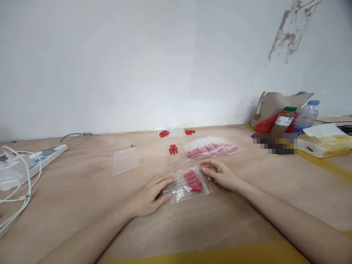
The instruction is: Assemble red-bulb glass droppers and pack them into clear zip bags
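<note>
A clear zip bag lies flat in front of me with several glass droppers inside. Their red rubber bulbs point right, towards the zip. My left hand holds the bag's left end, thumb and fingers on either side of it. At the zip edge, the thumb and bent fingers of my right hand grip the far corner. Behind the bag, several loose droppers lie side by side, bulbs away from me. A flat zip bag without droppers is farther left.
Filled zip bags overlap behind my right hand. Two small groups of red bulbs lie near the wall. On the left are a power strip and white cables. Bottles, a grey bag and a tissue pack stand right.
</note>
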Demonstrator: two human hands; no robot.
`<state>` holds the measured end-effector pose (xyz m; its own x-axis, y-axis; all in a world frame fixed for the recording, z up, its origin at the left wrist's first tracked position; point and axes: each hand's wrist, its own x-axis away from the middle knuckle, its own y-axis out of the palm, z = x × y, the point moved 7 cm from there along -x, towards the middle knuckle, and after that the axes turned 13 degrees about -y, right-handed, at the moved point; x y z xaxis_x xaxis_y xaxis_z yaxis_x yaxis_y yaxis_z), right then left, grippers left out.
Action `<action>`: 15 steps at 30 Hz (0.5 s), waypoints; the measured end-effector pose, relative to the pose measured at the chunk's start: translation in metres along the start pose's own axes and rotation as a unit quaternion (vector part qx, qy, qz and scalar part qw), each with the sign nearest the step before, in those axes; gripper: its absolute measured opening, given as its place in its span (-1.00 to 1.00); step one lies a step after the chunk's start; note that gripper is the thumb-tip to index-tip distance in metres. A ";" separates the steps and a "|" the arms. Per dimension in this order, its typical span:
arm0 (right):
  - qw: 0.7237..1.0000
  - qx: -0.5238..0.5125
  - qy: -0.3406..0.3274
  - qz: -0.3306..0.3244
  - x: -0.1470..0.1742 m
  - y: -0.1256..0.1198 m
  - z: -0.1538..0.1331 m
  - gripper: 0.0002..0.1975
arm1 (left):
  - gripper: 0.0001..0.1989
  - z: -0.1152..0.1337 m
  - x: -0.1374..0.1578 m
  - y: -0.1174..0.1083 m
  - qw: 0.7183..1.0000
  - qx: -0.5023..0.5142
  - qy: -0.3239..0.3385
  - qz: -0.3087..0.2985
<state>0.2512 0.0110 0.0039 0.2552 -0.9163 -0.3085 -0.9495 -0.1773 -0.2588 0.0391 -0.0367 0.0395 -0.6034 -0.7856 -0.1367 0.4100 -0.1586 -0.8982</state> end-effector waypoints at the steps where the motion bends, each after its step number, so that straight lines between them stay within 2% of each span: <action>1: 0.999 0.027 0.011 0.020 0.000 -0.005 0.001 -0.60 | -0.61 0.000 0.000 0.000 1.000 0.000 0.002 -0.002; 3: 0.998 0.059 0.021 0.020 -0.001 -0.005 0.002 -0.63 | -0.61 0.001 0.000 0.001 1.000 0.000 0.009 -0.009; 6: 0.999 0.026 0.023 -0.041 0.001 0.010 0.002 -0.64 | -0.60 0.003 0.000 0.003 0.999 -0.004 0.026 -0.027; 10: 0.999 -0.018 0.032 -0.039 0.005 0.016 -0.002 -0.66 | -0.58 0.003 0.001 0.005 0.999 -0.008 0.025 -0.035; 13: 0.993 -0.077 0.065 -0.063 0.010 0.014 -0.007 -0.70 | -0.59 -0.003 0.000 0.001 1.000 -0.025 -0.011 0.001; 15: 0.989 -0.113 0.078 -0.048 0.013 0.001 -0.013 -0.74 | -0.60 -0.017 -0.003 -0.006 0.996 -0.053 -0.054 0.055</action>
<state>0.2516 -0.0060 0.0114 0.3310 -0.9326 -0.1437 -0.9435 -0.3251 -0.0640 0.0268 -0.0234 0.0386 -0.4790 -0.8558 -0.1956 0.3910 -0.0084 -0.9204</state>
